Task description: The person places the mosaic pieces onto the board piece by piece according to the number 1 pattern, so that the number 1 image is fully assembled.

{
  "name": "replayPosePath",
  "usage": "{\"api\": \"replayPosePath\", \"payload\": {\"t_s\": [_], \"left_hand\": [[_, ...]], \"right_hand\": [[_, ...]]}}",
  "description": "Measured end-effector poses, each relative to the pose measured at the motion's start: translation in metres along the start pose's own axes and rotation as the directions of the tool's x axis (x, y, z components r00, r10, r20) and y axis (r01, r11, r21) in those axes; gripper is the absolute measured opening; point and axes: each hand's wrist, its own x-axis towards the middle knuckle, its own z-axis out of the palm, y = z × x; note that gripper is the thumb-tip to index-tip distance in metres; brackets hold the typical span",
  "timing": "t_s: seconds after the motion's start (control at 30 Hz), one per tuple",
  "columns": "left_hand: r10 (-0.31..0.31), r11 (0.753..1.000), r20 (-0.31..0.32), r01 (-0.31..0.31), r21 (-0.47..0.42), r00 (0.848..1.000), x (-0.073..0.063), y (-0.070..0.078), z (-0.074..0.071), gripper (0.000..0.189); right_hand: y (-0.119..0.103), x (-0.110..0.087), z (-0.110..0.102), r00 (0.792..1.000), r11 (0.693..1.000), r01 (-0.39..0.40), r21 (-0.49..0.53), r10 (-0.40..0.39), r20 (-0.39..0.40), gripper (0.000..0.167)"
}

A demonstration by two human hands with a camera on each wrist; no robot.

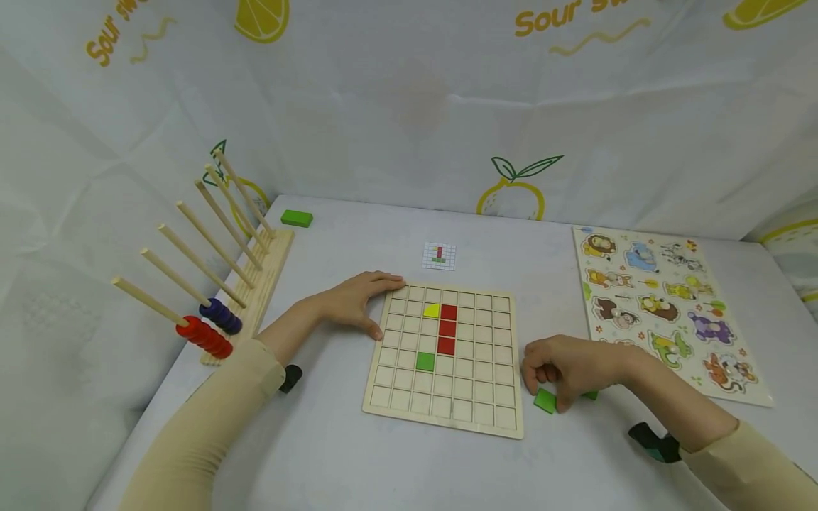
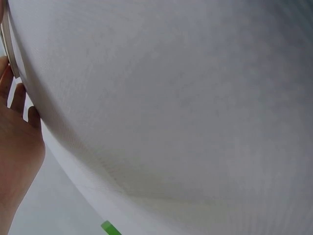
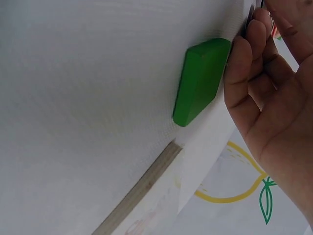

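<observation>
A wooden grid board (image 1: 474, 372) lies flat on the table between the hands. Set in its squares are a yellow quarter-round piece (image 1: 432, 310), a column of three red squares (image 1: 447, 328) and one green square (image 1: 424, 361). My left hand (image 1: 348, 301) rests at the board's upper left, fingers extended at the corner and thumb against the left edge. Beyond the right edge, my right hand (image 1: 578, 365) has a green tile (image 1: 545, 402) between thumb and curled index finger. Another green piece (image 3: 203, 81) lies beside that hand, mostly hidden in the head view.
Above the board lies a small pattern card (image 1: 439, 256). To the left stands a wooden peg rack (image 1: 281, 248) with red rings (image 1: 204, 337) and purple rings (image 1: 221, 316). A green block (image 1: 297, 218) sits at the back left. An animal puzzle board (image 1: 671, 312) occupies the right side.
</observation>
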Motion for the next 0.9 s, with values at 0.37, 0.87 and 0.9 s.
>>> {"api": "replayPosePath", "payload": {"t_s": [0.37, 0.87, 0.9], "left_hand": [[0.004, 1.000, 0.001, -0.004, -0.011, 1.000, 0.0009, -0.0012, 0.0000, 0.105], [-0.004, 1.000, 0.002, 0.004, -0.009, 1.000, 0.0009, -0.0016, 0.0000, 0.105], [-0.002, 1.000, 0.001, 0.002, -0.009, 1.000, 0.0011, -0.0021, 0.0005, 0.105]], "right_hand": [[0.0000, 0.0001, 0.0013, 0.998, 0.998, -0.052, -0.040, 0.050, -0.039, 0.038], [0.0008, -0.0019, -0.0055, 0.991, 0.996, -0.087, -0.017, 0.085, -0.099, 0.023], [0.0013, -0.0016, -0.0060, 0.991, 0.996, -0.083, -0.015, 0.081, -0.102, 0.023]]}}
